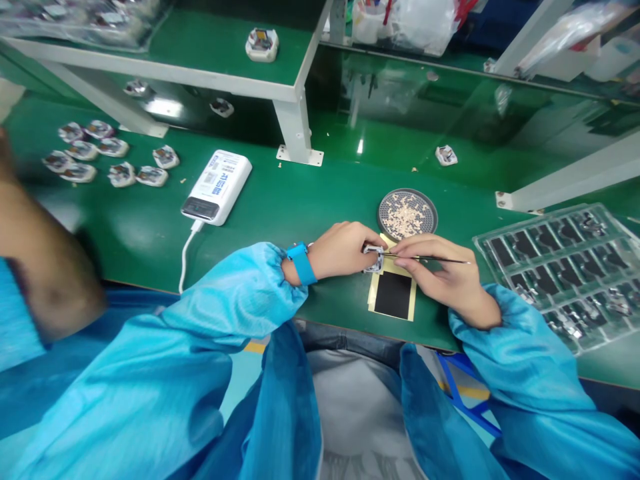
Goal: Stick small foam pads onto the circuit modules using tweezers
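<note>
Between the thumb and fingers of my left hand (pixel 343 250) is a small white device housing (pixel 373 260). My right hand (pixel 445 270) grips a thin dark metal tool (pixel 435 258), either tweezers or a slim pick; I cannot tell which. Its tip reaches the housing. Beneath the hands lies a yellow-edged sheet with a black rectangle (pixel 393 295). Just beyond them stands a round grey dish (pixel 434 212) with many tiny beige pieces (pixel 407 212) in it. What sits inside the held housing is too small to make out.
At right lies a clear compartment tray (pixel 505 283) with black and metal parts. A white power bank (pixel 220 183) with a cable is at left, near several white housings (pixel 113 147). Shelf legs (pixel 293 127) stand behind. Another person's arm (pixel 45 247) is at far left.
</note>
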`<state>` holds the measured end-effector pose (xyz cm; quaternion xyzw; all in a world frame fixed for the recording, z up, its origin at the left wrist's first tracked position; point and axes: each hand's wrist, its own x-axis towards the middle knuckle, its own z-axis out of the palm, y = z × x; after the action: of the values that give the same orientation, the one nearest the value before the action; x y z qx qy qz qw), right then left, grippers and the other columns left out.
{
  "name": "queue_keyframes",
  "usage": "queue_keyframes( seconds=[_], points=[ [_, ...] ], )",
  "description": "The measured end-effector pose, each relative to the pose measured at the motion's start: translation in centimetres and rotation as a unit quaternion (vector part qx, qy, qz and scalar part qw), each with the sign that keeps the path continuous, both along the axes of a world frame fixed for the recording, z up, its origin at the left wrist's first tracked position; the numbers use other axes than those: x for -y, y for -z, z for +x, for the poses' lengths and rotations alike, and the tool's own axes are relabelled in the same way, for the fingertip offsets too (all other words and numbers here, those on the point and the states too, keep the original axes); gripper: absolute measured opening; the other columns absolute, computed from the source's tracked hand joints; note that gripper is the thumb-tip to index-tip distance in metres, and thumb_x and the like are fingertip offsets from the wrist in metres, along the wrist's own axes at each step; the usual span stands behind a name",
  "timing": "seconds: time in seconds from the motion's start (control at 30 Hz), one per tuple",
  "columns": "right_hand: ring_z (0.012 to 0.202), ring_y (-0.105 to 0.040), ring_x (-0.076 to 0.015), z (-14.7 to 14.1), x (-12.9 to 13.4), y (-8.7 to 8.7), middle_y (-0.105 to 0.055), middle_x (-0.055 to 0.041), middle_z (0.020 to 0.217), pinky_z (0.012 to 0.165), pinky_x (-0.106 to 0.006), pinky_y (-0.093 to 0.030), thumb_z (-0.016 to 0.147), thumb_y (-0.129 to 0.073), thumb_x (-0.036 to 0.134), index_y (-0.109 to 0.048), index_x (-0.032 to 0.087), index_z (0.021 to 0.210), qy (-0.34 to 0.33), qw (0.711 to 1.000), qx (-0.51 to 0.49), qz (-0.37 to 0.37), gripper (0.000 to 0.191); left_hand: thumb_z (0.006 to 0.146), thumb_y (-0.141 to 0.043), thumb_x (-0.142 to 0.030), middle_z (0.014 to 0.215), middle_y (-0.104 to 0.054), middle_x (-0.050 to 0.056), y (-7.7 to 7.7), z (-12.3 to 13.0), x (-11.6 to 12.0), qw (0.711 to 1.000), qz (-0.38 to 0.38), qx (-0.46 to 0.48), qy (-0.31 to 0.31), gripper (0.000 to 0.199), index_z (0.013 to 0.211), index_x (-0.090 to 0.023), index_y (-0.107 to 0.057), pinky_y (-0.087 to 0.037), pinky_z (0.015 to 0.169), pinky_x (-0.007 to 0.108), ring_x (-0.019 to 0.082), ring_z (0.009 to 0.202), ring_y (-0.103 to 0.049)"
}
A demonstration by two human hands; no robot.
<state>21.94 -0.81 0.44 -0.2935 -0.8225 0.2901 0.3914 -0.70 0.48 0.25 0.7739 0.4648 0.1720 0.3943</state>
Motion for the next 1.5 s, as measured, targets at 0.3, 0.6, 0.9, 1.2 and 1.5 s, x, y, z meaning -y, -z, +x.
queue_keyframes(
  seconds=[0.3,0.6,0.9,1.2,1.5],
  points=[
    [0.093,-0.074,-0.0221,0.13,-0.10,0.16,-0.076,-0.0056,0.099,0.083,-0.040,-0.063,0.083,-0.075,0.008,-0.072,0.024,0.100,0.010,1.000,0.000,-0.001,0.024,0.083,-0.060,-0.024,0.077,-0.073,0.000,-0.16,0.03,0.03,1.000,-0.005,-0.006,-0.003,0.031,0.104,-0.027,-0.082,-0.035,0.061,0.026,0.013,0.062,-0.056],
    [0.095,-0.074,-0.0219,0.11,-0.09,0.23,-0.076,-0.0055,0.100,0.084,-0.040,-0.063,0.084,-0.074,0.007,-0.072,0.024,0.101,0.003,1.000,0.007,-0.002,0.024,0.082,-0.060,-0.023,0.075,-0.072,-0.001,0.09,0.03,-0.03,1.000,0.004,0.005,0.002,0.028,0.099,-0.028,-0.083,-0.032,0.059,0.027,0.012,0.059,-0.052],
    [0.092,-0.075,-0.0224,0.11,-0.04,0.70,-0.077,-0.0055,0.095,0.083,-0.040,-0.064,0.085,-0.074,0.008,-0.073,0.023,0.098,0.028,0.997,-0.047,-0.046,0.020,0.083,-0.060,-0.024,0.079,-0.074,0.000,-0.03,-0.02,0.09,1.000,-0.001,-0.003,0.001,0.030,0.102,-0.027,-0.083,-0.034,0.060,0.026,0.013,0.062,-0.056],
    [0.091,-0.074,-0.0228,0.13,0.19,0.05,-0.077,-0.0056,0.096,0.082,-0.041,-0.064,0.081,-0.077,0.007,-0.073,0.024,0.101,0.026,1.000,-0.013,-0.009,0.027,0.084,-0.058,-0.024,0.081,-0.075,-0.001,0.08,0.01,0.20,1.000,0.010,-0.001,-0.001,0.031,0.101,-0.028,-0.083,-0.034,0.060,0.027,0.013,0.062,-0.057],
    [0.092,-0.075,-0.0227,-0.04,0.16,0.22,-0.077,-0.0050,0.098,0.083,-0.039,-0.064,0.083,-0.076,0.010,-0.073,0.025,0.101,0.020,1.000,0.003,0.000,0.024,0.084,-0.058,-0.022,0.079,-0.074,0.000,-0.26,0.09,0.35,1.000,0.012,-0.009,-0.002,0.027,0.095,-0.025,-0.082,-0.033,0.060,0.027,0.013,0.062,-0.056]
  ],
)
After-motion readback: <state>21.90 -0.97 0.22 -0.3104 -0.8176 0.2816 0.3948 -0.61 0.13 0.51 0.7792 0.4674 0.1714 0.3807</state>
